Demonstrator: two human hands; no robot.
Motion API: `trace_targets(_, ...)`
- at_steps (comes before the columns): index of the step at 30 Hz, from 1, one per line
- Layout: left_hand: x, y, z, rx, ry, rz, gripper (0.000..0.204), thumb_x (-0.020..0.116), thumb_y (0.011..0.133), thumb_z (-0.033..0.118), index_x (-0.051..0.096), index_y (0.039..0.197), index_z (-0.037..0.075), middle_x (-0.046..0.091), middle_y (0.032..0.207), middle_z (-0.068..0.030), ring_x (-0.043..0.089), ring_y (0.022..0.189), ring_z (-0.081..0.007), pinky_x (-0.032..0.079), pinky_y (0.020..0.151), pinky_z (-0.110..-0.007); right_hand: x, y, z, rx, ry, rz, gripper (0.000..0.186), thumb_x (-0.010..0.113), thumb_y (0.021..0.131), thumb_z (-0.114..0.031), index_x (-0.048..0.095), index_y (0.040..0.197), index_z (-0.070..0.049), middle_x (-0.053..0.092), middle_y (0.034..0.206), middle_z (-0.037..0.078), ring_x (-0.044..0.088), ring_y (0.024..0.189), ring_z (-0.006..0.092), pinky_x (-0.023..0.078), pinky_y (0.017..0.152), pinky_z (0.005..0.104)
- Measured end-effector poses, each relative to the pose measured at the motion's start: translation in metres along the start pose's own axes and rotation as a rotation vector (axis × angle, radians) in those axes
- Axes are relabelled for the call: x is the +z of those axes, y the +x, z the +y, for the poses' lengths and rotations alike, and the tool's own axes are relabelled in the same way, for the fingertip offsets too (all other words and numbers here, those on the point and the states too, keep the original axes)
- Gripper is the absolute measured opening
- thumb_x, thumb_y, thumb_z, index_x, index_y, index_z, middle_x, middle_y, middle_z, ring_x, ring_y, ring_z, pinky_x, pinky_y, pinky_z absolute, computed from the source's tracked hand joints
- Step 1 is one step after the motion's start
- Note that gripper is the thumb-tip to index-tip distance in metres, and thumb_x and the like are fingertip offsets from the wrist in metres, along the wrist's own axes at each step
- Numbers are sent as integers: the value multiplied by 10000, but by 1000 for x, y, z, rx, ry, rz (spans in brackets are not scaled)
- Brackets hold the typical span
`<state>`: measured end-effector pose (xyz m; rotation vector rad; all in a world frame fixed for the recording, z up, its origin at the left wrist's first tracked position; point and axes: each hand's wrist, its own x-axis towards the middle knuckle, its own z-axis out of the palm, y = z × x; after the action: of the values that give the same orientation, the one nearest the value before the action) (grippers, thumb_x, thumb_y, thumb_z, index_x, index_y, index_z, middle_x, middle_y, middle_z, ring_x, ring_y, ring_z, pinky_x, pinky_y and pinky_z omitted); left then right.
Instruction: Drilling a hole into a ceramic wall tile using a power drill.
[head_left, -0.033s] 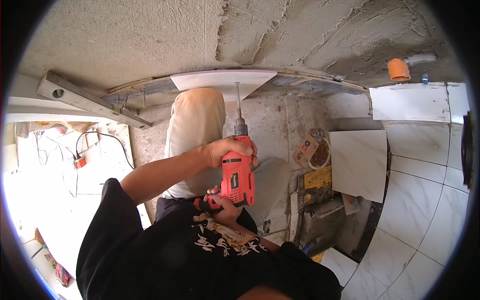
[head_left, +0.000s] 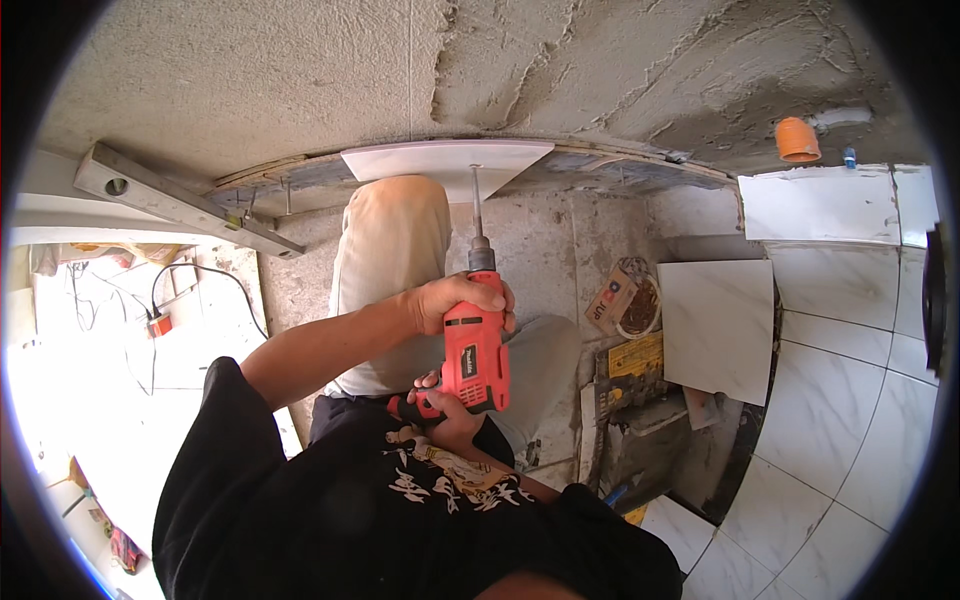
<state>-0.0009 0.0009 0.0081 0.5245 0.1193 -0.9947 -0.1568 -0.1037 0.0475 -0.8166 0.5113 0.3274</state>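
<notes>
A red power drill (head_left: 470,355) points away from me, its long bit (head_left: 477,200) meeting a white tile (head_left: 410,160). A small dark spot shows on the tile where the tip touches. Near the chuck, my left hand (head_left: 455,301) wraps over the drill's front body. My right hand (head_left: 450,418) grips the rear handle close to my stomach, fingers curled around it. The tile stands against the base of the wall, and my bent knee (head_left: 400,205) presses against its near face.
A metal level (head_left: 180,200) leans at the left, beyond a cord with an orange plug (head_left: 160,324). To the right are a loose marbled tile (head_left: 715,325), a torn bag (head_left: 610,305) and a yellow-and-black box (head_left: 635,365). An orange pipe end (head_left: 798,140) juts from the cement wall.
</notes>
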Motion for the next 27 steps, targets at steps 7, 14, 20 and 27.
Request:
trace_targets(7, 2, 2, -1, 6, -25, 14, 315, 751, 788, 220, 640, 1020, 37, 718, 971, -149, 692, 873, -240, 564, 822, -371, -7, 1, 2, 21, -54, 12, 374, 526, 714, 21, 507, 1088, 7, 565, 893, 129, 585, 856, 267, 559, 704, 424)
trace_targets(14, 3, 2, 0, -8, 59, 54, 324, 730, 788, 223, 630, 1039, 46, 703, 1005, -157, 677, 934, -259, 552, 855, -382, -6, 4, 2, 2, 33, -16, 358, 531, 715, -11, 510, 1071, 12, 562, 888, 129, 584, 844, 271, 551, 681, 414)
trace_targets(20, 5, 2, 2, -24, 119, 125, 318, 734, 802, 233, 635, 1041, 47, 712, 989, -132, 680, 904, -226, 559, 830, -368, -13, 8, 7, 38, 130, -54, 331, 535, 709, -38, 520, 1036, 16, 557, 879, 130, 580, 842, 276, 544, 689, 413)
trace_targets(27, 7, 5, -1, -34, 160, 213, 336, 762, 796, 228, 637, 1047, 42, 714, 976, -133, 686, 897, -220, 564, 823, -363, -19, 10, 12, 50, 163, -54, 454, 544, 712, -64, 482, 1159, -8, 554, 876, 114, 567, 843, 272, 522, 704, 413)
